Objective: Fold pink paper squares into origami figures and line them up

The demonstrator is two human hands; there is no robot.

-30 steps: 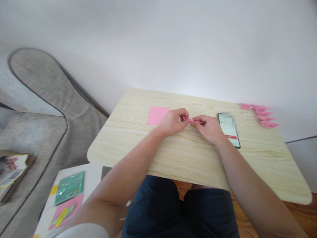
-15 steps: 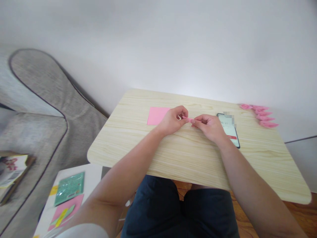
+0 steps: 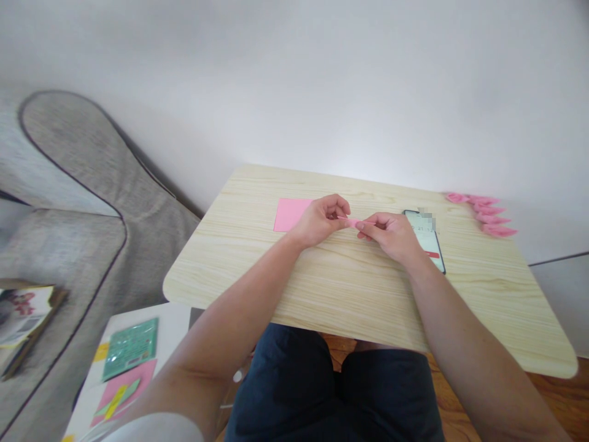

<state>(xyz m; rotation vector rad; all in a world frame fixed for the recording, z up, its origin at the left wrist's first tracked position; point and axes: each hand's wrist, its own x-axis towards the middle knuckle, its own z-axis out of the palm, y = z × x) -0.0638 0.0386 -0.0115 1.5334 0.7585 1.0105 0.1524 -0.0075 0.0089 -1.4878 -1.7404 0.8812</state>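
Note:
A small folded strip of pink paper is pinched between my two hands, just above the wooden table. My left hand grips its left end between thumb and fingers. The right end sits in the pinch of my right hand. My fingers cover much of the paper, so its exact shape is hidden. Flat on the table, partly behind my left hand, lies a square pink paper sheet. Beside my right hand rests a phone with a timer on its lit screen.
Several pink folded paper pieces lie in a row at the right back of the wooden table. Lower left, a white surface bears a green packet and coloured papers. A grey sofa stands at left, a white wall behind.
Both hands stay in nearly the same place, still pinching the pink strip. My left fingers have shifted slightly and the strip lies a little flatter between them.

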